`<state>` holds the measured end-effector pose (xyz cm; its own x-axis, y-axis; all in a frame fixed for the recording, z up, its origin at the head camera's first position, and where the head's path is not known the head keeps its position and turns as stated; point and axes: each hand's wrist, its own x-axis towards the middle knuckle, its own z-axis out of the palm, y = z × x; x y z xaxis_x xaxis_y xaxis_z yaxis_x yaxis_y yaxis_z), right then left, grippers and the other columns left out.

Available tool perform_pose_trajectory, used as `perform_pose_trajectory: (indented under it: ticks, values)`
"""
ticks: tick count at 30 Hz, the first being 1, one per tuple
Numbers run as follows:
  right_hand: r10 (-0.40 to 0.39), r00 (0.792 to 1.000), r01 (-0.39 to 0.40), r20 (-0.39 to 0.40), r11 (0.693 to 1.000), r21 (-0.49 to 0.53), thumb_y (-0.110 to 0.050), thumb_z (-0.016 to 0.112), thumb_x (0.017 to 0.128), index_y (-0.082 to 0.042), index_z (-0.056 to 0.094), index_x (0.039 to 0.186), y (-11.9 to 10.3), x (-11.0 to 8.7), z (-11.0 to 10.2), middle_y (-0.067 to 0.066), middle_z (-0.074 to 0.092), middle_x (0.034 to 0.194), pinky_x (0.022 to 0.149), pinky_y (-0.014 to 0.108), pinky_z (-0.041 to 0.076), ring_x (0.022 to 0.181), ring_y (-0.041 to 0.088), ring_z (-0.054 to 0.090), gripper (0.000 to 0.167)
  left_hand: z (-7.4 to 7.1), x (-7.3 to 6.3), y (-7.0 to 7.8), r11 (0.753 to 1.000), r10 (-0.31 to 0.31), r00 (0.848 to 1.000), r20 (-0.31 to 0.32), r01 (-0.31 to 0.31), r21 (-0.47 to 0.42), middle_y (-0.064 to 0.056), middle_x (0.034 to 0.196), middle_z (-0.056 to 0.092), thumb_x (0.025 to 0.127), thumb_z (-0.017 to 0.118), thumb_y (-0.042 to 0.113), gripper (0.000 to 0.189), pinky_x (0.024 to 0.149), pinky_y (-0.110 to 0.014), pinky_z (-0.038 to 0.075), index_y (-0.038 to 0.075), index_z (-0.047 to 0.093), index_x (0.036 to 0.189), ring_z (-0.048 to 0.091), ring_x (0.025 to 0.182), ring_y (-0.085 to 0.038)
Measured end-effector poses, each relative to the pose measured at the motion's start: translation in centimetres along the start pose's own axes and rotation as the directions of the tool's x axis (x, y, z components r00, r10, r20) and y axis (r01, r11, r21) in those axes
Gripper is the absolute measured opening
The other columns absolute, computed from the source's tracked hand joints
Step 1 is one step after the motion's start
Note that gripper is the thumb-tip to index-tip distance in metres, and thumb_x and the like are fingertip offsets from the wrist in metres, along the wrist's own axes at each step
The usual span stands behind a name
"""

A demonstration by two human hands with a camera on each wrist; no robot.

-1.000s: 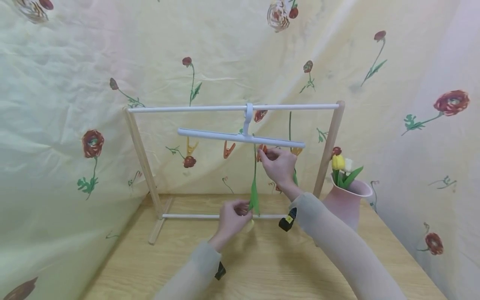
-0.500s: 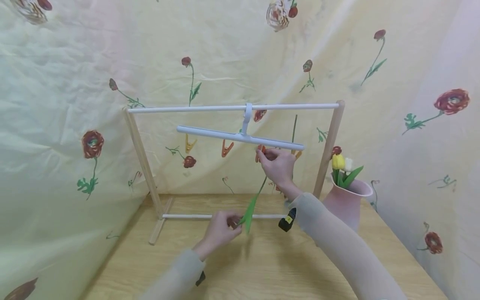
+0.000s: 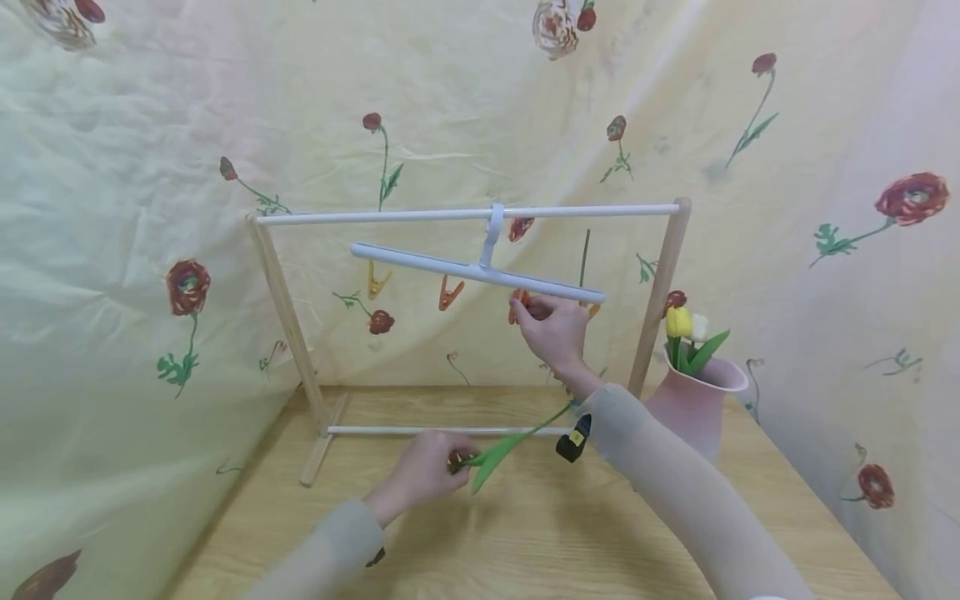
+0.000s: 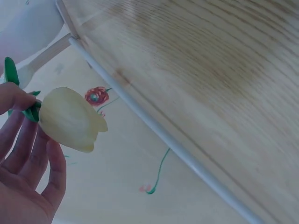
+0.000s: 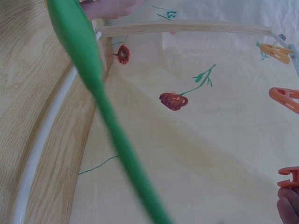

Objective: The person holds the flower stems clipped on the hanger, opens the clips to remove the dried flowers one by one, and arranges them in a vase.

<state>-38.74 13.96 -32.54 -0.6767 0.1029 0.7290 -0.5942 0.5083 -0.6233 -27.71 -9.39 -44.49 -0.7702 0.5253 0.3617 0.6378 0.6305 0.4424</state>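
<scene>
In the left wrist view, my left hand pinches an artificial tulip by its green stem, just behind the cream flower head. The tulip's leaf and stem slant up to the right in the head view, toward my right forearm. My right hand pinches an orange clip under the right part of a tilted white clip hanger. Close up, that clip shows at the right wrist view's edge, by the fingertips. A second green stem stands behind the hanger's right end, near a yellow clip.
The hanger hooks over the top white bar of a wooden-legged rack. Another orange clip and a yellow clip hang at its left. A pink vase with yellow and white tulips stands right, on the wooden table.
My left hand has moved down and left with the tulip. Its stem has left the orange clip and swung from vertical to a slant. The hanger tilts more; my right hand stays at the clip.
</scene>
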Motion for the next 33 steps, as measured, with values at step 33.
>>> perform_pose_trajectory:
  ticks: [33]
  values:
    - [0.031, 0.999, -0.031, 0.019, 0.999, -0.013, -0.032, 0.085, 0.092, -0.002, 0.083, 0.097, 1.1, -0.4, -1.1, 0.014, 0.083, 0.09, 0.07, 0.037, 0.068, 0.078, 0.027, 0.081, 0.031, -0.6, 0.2, 0.2, 0.915, 0.258, 0.966, -0.026, -0.236, 0.328, 0.006, 0.093, 0.081, 0.083, 0.084, 0.005, 0.019, 0.066, -0.02, 0.06, 0.016, 0.083, 0.099, 0.074, 0.077, -0.004]
